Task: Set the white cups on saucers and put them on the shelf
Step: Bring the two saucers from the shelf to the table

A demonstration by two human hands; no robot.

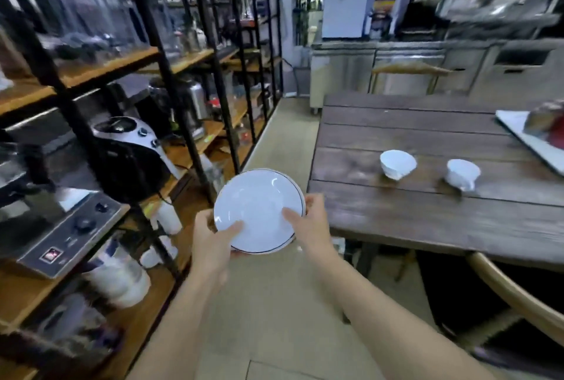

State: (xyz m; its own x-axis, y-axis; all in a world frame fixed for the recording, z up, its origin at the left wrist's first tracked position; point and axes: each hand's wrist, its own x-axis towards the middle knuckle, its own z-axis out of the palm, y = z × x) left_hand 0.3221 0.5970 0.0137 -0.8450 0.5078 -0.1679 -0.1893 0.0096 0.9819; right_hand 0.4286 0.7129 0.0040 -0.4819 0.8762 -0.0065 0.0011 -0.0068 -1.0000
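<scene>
Both my hands hold white saucers [258, 202] with a thin dark rim, in the air over the floor between the shelf and the table. A second rim edge shows under the top saucer, so it looks like a stack of two. My left hand [213, 239] grips the near left edge, thumb on top. My right hand [308, 221] grips the right edge, thumb on top. Two white cups stand apart on the wooden table [427, 221]: one cup [397, 163] to the left, the other cup [462, 177] to the right.
A black metal shelf unit [171, 80] with wooden boards runs along the left, crowded with appliances, jars and white mugs. A white tray [518, 132] with an object lies at the table's far right. A wooden chair back [518, 291] stands at the near right. Steel counters line the back.
</scene>
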